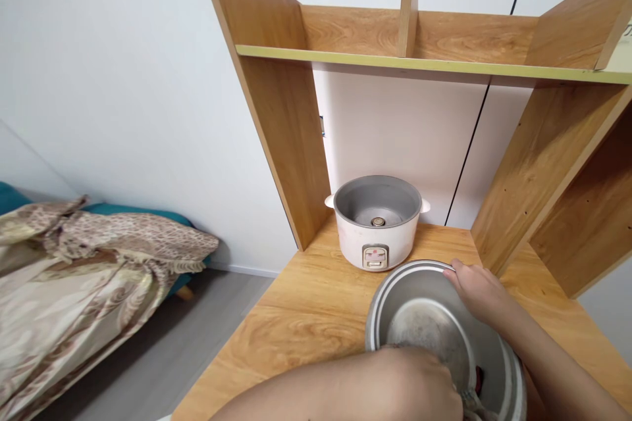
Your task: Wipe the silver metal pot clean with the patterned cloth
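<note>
Round, grey metal inner pot (424, 325), empty and scuffed on its floor, low at about five o'clock in the view, resting on or held just over the light wooden desk top (306, 302); which of the two cannot be told.

Right hand (476, 293) at the pot's two o'clock rim, fingers curled over the edge and gripping it, forearm running off toward four o'clock.

Left hand (419, 385) at the pot's six o'clock, reaching over the near rim into the bowl, knuckles bent; something small and pale, with a touch of red beside it, pressed under the fingers, too hidden to name. Clenched or merely resting: cannot tell. Left forearm crossing the bottom edge from seven o'clock.

White electric rice cooker body (378, 220) with a grey hollow interior, a round heating plate at its centre and a small switch panel on the front, standing at twelve o'clock from the pot, near it but apart, lidless and empty, small white handles at nine and three o'clock.

Wooden shelf unit (276, 112) rising around the desk: an upright panel at ten o'clock, a horizontal shelf with a yellow-green edge (419, 64) across the top, a divider above it, slanted side panels at two and three o'clock. White wall panels (399, 125) behind the cooker.

Bed with a beige and brown patterned blanket (83, 263) over a teal base far out at nine o'clock, on a grey floor (162, 355), well apart from the desk.
</note>
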The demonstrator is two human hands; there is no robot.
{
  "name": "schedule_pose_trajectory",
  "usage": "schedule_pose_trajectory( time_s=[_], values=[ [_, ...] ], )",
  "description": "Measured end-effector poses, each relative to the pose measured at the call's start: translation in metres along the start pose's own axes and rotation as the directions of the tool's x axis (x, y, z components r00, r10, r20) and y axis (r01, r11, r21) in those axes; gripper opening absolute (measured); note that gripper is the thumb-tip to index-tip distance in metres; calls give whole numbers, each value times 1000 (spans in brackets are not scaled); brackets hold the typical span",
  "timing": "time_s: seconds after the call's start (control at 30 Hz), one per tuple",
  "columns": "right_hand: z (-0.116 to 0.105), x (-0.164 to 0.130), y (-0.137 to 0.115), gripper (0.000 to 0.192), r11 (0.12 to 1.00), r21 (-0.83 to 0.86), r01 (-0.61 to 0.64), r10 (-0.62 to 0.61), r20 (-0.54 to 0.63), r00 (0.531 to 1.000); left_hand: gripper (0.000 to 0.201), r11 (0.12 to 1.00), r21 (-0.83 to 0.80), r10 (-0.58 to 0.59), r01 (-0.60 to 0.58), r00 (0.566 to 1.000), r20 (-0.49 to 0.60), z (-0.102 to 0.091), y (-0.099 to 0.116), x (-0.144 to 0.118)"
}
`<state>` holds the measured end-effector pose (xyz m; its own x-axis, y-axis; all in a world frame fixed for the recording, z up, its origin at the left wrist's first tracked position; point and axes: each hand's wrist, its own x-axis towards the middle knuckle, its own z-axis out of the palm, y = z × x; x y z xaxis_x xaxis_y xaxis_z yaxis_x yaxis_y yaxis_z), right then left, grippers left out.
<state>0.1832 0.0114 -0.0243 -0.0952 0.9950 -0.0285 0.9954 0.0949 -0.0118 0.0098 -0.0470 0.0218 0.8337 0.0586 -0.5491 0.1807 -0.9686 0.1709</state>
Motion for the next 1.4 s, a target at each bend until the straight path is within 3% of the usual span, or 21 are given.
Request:
schedule_pose_trajectory(
  time_s=[0.13,0.37,0.53,0.7,0.87,1.03,1.2,1.4],
  values=[
    [0,-1,0,40,1000,-4,-5,5,0,1000,29,998,-44,-49,47,998,-40,8,-2,2],
    [-2,-2,0,41,1000,6,9,-9,-7,1000,30,996,-87,-19,21,999,28,13,-7,11],
    [-4,-2,-2,40,1000,-7,-5,5,5,1000,20,995,-96,29,-21,997,76,14,-9,13],
    [-5,-2,-2,41,1000,0,-1,1,10,1000,25,987,-154,44,-48,999,-24,19,-11,12],
    [-4,-3,-2,41,1000,11,4,-4,-1,1000,22,995,-2,102,-102,990,-94,24,-9,13],
    [-4,-3,-2,40,1000,2,-5,5,5,1000,22,1000,-13,20,-22,995,-101,17,-7,9],
    [-4,-2,-2,40,1000,13,-8,7,15,1000,23,997,-23,71,-72,997,-43,9,-7,5],
    [-2,-1,0,41,1000,16,-2,2,-1,1000,25,997,-55,44,-48,996,-84,11,-8,7]
  ],
)
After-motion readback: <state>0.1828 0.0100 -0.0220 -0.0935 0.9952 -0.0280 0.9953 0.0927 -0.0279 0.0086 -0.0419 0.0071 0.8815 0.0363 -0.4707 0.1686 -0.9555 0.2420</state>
